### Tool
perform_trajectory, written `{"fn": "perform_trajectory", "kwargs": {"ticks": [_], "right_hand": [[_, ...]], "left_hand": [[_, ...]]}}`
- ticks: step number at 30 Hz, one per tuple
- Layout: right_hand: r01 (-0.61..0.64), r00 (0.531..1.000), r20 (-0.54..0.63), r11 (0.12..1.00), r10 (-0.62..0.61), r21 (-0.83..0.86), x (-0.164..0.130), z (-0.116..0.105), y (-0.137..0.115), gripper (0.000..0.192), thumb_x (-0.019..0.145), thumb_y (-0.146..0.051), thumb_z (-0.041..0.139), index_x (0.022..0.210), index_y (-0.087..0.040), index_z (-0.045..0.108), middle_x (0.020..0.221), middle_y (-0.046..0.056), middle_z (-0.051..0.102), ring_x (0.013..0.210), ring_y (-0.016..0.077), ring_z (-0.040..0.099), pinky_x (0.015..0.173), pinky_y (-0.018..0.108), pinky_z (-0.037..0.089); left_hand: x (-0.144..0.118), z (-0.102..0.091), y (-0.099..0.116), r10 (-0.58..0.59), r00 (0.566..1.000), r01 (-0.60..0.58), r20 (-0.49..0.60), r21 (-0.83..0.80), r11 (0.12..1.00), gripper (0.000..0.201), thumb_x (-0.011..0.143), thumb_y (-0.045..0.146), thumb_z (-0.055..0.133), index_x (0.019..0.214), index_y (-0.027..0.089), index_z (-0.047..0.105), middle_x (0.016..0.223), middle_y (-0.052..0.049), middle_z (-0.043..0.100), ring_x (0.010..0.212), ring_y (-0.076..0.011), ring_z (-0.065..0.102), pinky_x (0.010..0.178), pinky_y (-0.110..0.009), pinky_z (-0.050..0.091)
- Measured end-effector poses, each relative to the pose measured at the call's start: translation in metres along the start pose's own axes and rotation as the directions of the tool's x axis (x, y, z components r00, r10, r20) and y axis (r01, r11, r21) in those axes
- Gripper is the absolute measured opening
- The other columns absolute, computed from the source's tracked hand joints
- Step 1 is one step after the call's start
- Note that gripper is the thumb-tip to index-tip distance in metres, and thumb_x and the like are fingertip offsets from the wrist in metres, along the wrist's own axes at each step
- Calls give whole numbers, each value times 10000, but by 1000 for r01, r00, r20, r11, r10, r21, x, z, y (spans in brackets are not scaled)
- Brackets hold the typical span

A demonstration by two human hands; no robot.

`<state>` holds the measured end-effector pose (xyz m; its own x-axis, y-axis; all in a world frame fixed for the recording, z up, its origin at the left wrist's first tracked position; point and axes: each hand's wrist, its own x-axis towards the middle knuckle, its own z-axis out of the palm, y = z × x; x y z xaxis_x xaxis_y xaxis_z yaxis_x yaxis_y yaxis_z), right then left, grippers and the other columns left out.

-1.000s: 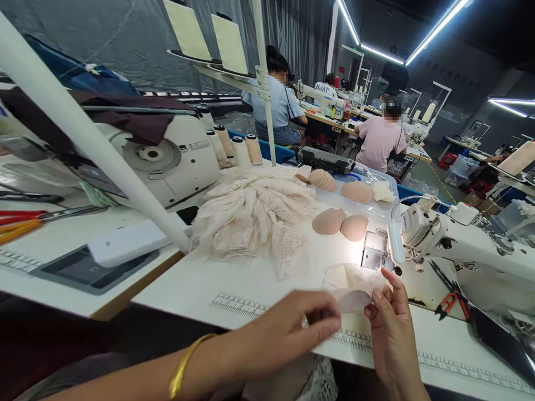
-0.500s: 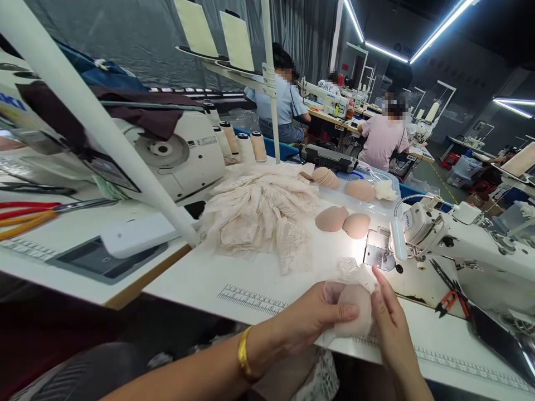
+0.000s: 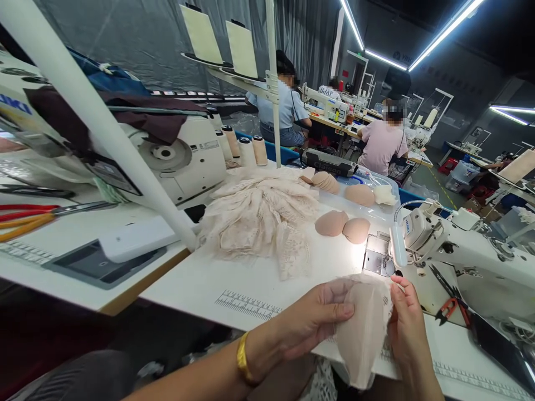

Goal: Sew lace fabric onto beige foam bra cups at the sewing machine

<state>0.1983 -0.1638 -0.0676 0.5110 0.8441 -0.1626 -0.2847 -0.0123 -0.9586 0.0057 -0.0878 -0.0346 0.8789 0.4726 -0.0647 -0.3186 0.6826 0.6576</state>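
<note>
A beige bra cup with sheer lace fabric around it hangs between my hands at the table's front edge. My left hand, with a gold bangle at the wrist, grips its left side, thumb on top. On the other side, my right hand pinches the lace edge between thumb and fingers. Just beyond lies the lit needle plate of a white sewing machine. Two loose bra cups rest on the table, left of that plate. A heap of cream lace pieces spreads further left.
Red-handled snips and a dark phone-like object lie at the right. A clear tray holds more cups at the back. On the left are a thread-stand pole, another machine and pliers-like tools. Co-workers sit beyond.
The bra cup has turned and now hangs lengthwise, showing more of its surface. My right hand has gone from extended fingers to a pinch on the lace edge.
</note>
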Motion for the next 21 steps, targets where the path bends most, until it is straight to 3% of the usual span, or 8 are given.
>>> {"fn": "perform_trajectory", "kwargs": {"ticks": [3,5,9,15,21], "right_hand": [[-65,993,101,998,63,16,-11,-3,7,649,828,-714,665,1332,-325,537,790,-18,683,618,181,606,558,278,475],[-42,987,158,996,30,77,-21,3,12,785,808,-722,683,1448,-342,435,903,19,722,677,200,645,586,298,497],[14,996,86,991,-26,130,-30,22,18,927,774,-489,838,1523,-369,307,1121,49,732,872,219,705,684,305,545],[47,999,18,989,-50,139,-23,26,26,917,784,-471,827,1529,-352,305,1205,78,722,998,252,723,700,325,589],[50,999,-5,983,-50,178,-21,23,28,847,793,-460,818,1488,-339,349,1243,83,713,1086,264,708,745,345,610]], "left_hand": [[1,-2,2,97,991,-93,-96,44,995,515,747,294,879,1225,176,729,1088,-118,752,1011,-223,699,894,-283,511],[5,-2,1,104,987,-96,-121,70,993,457,749,297,868,1170,154,758,1021,-117,765,950,-221,705,869,-288,513],[16,4,-5,141,979,-134,-147,54,989,419,745,324,850,1107,126,780,1008,-131,769,932,-254,701,856,-329,517],[32,9,-8,237,885,-247,-400,28,969,383,691,404,901,915,113,794,937,-122,779,913,-254,701,855,-327,520],[33,9,-11,219,892,-232,-395,15,973,409,710,457,884,915,115,788,891,-109,770,861,-236,702,829,-327,531]]}}
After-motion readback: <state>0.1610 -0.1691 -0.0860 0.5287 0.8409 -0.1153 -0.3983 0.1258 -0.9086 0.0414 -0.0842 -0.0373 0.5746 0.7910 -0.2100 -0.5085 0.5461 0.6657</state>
